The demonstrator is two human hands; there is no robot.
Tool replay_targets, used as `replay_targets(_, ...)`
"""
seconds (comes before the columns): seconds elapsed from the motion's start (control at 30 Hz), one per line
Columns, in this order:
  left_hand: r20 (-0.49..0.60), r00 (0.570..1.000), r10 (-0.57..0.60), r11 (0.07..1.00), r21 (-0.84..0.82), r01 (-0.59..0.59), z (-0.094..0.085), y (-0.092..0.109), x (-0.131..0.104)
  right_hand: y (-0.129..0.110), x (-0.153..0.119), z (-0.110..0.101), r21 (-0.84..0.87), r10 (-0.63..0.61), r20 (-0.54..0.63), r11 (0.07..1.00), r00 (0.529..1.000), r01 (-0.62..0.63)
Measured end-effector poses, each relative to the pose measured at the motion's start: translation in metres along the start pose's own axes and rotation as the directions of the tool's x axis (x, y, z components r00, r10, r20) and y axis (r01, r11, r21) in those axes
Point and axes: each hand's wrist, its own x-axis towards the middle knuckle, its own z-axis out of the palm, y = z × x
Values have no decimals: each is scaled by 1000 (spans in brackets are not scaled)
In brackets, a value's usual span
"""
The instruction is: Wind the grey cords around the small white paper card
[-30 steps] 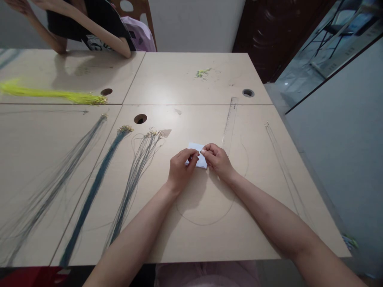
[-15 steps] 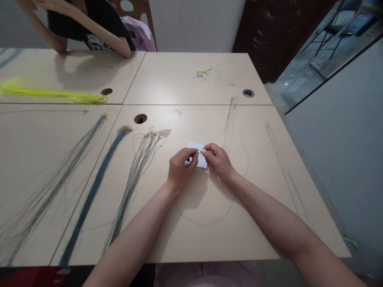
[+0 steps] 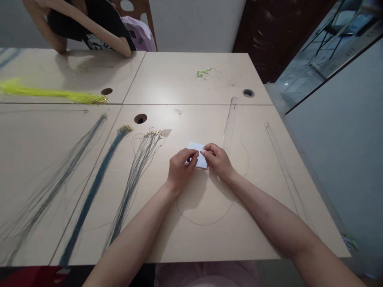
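Note:
Over a small white pad or folded paper (image 3: 202, 161), my left hand (image 3: 182, 165) and my right hand (image 3: 219, 160) meet with their fingertips almost touching. Both are closed in a pinch of thumb and forefinger. Whatever lies between the fingertips is too small to make out. A thin grey cord (image 3: 197, 224) curves across the table below my hands. One side of it disappears under my left forearm; the other passes beneath my right forearm and reappears to the right. Just beyond my right hand lies a clear ruler (image 3: 230, 119).
Left of my arms lie bundles of grey cords (image 3: 134, 179), teal cords (image 3: 98, 187) and more grey cords (image 3: 72, 163), with gold-coloured ends. Yellow cords (image 3: 54, 93) lie farther back. Two cords (image 3: 281, 159) lie right. Green scraps (image 3: 203, 73) sit near a cable hole (image 3: 248, 93). A person (image 3: 89, 24) sits opposite.
My hands hold nearly the same position, with at most a slight shift of the fingers. Across the table, the other person's hands have moved up, mostly out of view.

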Motion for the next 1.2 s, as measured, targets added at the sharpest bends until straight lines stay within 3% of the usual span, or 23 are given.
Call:
replay_targets(0.43,66,973,-221,959,-164,229,-2,5,1,-2,-1,0,0,-5,2,1000,1000,5)
replay_targets(0.83,171,951,-258,921,-252,296,-3,9,3,3,0,1,-71,-70,44,995,997,73)
replay_targets(1.0,217,918,-330,848,-360,390,-3,8,5,3,-1,1,-104,-88,33,990,996,91)
replay_targets(1.2,317,867,-384,687,-529,498,-1,5,6,3,-1,1,-109,-108,48,988,993,113)
